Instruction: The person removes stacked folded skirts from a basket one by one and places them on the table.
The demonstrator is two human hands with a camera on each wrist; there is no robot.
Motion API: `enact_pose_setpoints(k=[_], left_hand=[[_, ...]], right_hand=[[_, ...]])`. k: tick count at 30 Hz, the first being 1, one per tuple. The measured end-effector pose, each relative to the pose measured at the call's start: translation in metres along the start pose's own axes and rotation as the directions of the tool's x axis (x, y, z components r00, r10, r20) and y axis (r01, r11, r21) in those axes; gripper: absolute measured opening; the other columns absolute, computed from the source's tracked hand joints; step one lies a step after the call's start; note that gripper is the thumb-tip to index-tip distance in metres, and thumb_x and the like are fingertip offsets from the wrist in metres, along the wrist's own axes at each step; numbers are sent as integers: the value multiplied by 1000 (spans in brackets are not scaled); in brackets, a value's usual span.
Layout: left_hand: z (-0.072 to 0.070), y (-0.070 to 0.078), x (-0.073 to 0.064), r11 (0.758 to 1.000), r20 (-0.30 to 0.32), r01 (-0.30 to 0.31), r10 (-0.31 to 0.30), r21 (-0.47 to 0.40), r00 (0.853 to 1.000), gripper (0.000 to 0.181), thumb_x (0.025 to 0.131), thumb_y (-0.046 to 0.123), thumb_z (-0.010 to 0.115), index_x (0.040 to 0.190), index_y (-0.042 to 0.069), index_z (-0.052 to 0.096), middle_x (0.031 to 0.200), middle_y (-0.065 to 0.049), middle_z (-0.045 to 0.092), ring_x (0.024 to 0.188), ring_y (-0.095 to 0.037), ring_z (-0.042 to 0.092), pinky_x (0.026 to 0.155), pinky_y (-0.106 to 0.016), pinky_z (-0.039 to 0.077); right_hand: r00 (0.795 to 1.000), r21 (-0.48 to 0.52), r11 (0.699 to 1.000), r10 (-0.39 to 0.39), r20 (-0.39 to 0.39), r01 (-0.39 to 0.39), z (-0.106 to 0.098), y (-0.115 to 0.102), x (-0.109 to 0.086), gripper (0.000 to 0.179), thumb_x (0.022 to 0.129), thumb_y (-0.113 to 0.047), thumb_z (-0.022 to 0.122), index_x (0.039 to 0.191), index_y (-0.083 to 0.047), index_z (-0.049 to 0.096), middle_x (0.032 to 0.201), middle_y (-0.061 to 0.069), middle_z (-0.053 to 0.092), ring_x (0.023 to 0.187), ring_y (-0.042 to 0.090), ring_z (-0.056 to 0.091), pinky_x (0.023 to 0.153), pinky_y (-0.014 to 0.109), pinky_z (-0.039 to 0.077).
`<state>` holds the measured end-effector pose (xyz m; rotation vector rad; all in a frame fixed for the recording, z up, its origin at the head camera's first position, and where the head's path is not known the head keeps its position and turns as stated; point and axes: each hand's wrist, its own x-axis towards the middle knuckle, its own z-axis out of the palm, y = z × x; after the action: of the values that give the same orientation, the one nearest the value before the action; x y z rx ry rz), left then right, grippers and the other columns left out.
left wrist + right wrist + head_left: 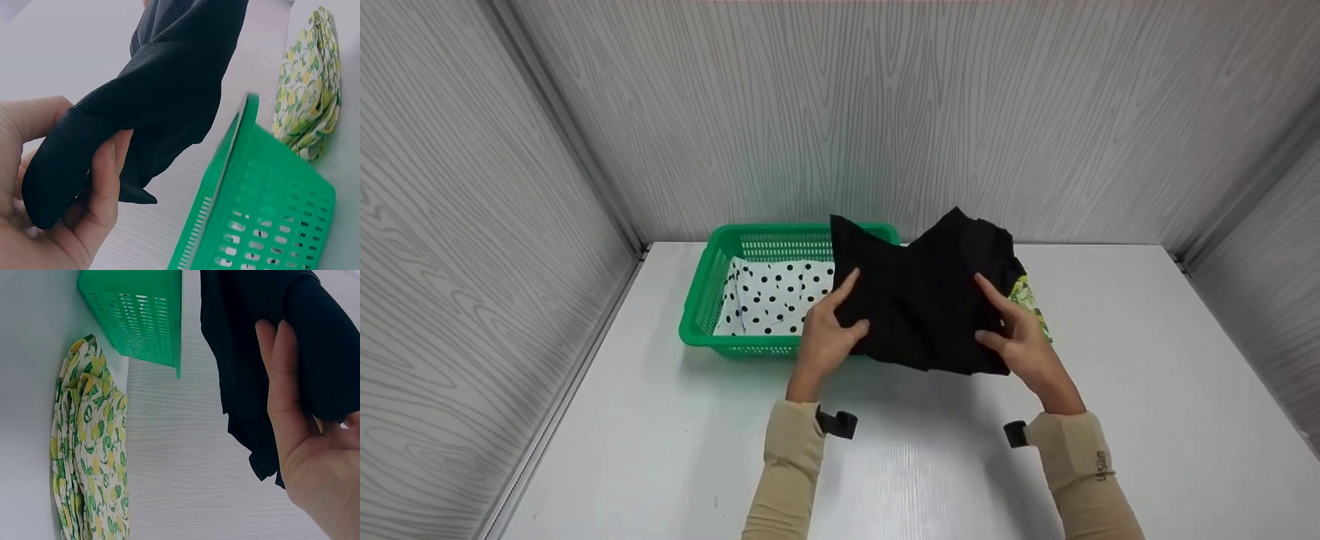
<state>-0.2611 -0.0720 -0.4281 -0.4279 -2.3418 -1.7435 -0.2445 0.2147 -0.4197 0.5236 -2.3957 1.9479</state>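
Observation:
Both hands hold up a black cloth (915, 300) in the head view, its upper corners pointing upward and its middle sagging. On its left side my left hand (826, 337) grips the fabric, with the thumb and index finger lying on the near face. The right hand (1020, 341) grips the opposite side in the same way. In the left wrist view the black cloth (163, 79) bends over the curled fingers (104, 180). Fingers (281, 377) of the right hand press against the fabric's far side in the right wrist view.
Behind the cloth, a green plastic basket (695, 300) stands on the white table (660, 450), holding a white cloth with black dots (769, 296). A folded lemon-print cloth (101, 450) lies right of the basket, mostly hidden in the head view. Grey wood-grain panels (885, 112) enclose the table.

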Motion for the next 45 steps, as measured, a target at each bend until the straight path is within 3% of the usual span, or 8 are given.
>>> enact_pose_setpoints(k=[13,23,28,36,45], left_hand=[[21,7,-16,1000,28,-18,18,5,999,72,84,-4,68,152,13,49,151,-13,49,142,-31,41,112,-49,36],[46,10,-38,999,97,-39,41,-20,994,73,84,-6,70,152,11,49,150,-15,49,141,-30,42,111,-47,39],[58,10,-48,999,132,-42,44,-16,990,72,84,-7,71,151,10,51,150,-17,48,140,-35,42,108,-49,41],[71,4,-60,999,140,-24,29,-36,990,73,84,-7,70,151,13,51,151,-18,47,141,-36,41,108,-50,41],[78,-5,-75,999,179,-11,19,-50,984,70,86,-5,70,152,11,49,150,-15,49,138,-30,45,107,-46,43]], right_hand=[[999,-19,999,-28,-34,27,-12,3,-33,82,89,26,52,160,-8,29,164,18,20,147,36,24,101,16,40],[997,-117,993,-10,-72,2,-24,8,-69,83,87,24,55,160,-9,32,163,19,24,143,38,28,99,16,42],[996,-152,988,8,-91,-22,-29,13,-85,83,87,24,57,159,-9,33,162,19,26,142,30,32,97,16,43],[994,-151,988,5,-108,-22,-32,18,-101,83,84,27,57,157,-5,36,159,24,29,131,-4,39,96,16,45],[988,-111,987,100,-115,-113,-34,26,-119,82,83,25,59,157,-4,36,160,24,28,126,-10,41,92,16,47]])
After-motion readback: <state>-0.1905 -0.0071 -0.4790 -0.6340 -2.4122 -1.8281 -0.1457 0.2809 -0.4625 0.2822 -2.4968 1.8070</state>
